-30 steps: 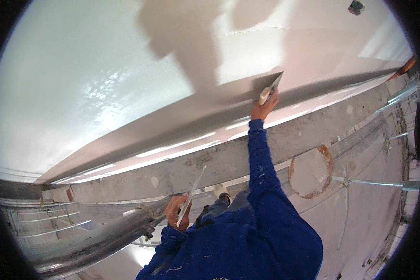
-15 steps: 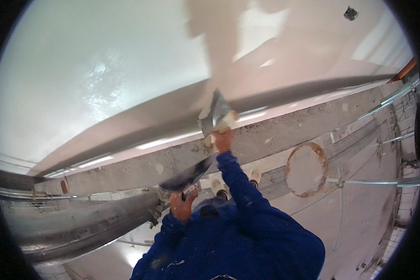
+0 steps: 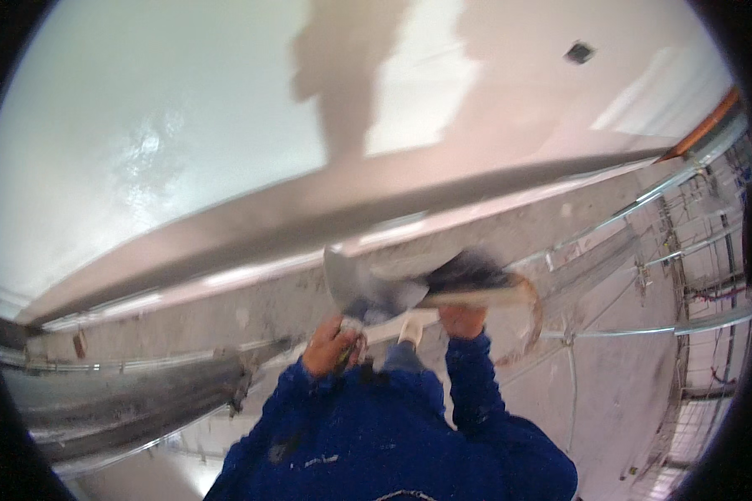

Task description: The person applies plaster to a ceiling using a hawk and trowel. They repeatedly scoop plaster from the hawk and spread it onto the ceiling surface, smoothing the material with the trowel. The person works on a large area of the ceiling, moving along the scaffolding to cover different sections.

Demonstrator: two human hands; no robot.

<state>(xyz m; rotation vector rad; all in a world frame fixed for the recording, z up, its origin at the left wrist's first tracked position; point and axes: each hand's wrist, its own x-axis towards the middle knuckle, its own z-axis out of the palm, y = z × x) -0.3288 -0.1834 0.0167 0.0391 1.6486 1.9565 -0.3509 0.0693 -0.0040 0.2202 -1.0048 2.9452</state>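
Note:
In front of my chest, my left hand [image 3: 330, 346] is closed around the handle of a broad grey plastering blade [image 3: 372, 288]. The blade is tilted, blurred by motion, and looks smeared with pale material. Just to the right, my right hand [image 3: 464, 320] grips a plastering trowel [image 3: 468, 271] with a dark blade and a light edge toward me. The trowel's left end overlaps or meets the grey blade; blur hides whether they touch. Beyond both tools rises a wall [image 3: 226, 100], glossy white above, with a matt pinkish band along its lower part.
A small dark square opening [image 3: 578, 53] sits in the wall. Along its foot runs a grey, stained strip [image 3: 175, 305]. A thick grey tube-like shape [image 3: 134, 388] lies at left. Metal pipes [image 3: 643, 330] and a round rusty rim [image 3: 530, 313] are at right. My foot [image 3: 410, 328] shows below the tools.
My right hand has come back from the wall's lower edge and moved right with its trowel. The left hand's blade has swung up and right, bringing the two tools together. The view has shifted slightly.

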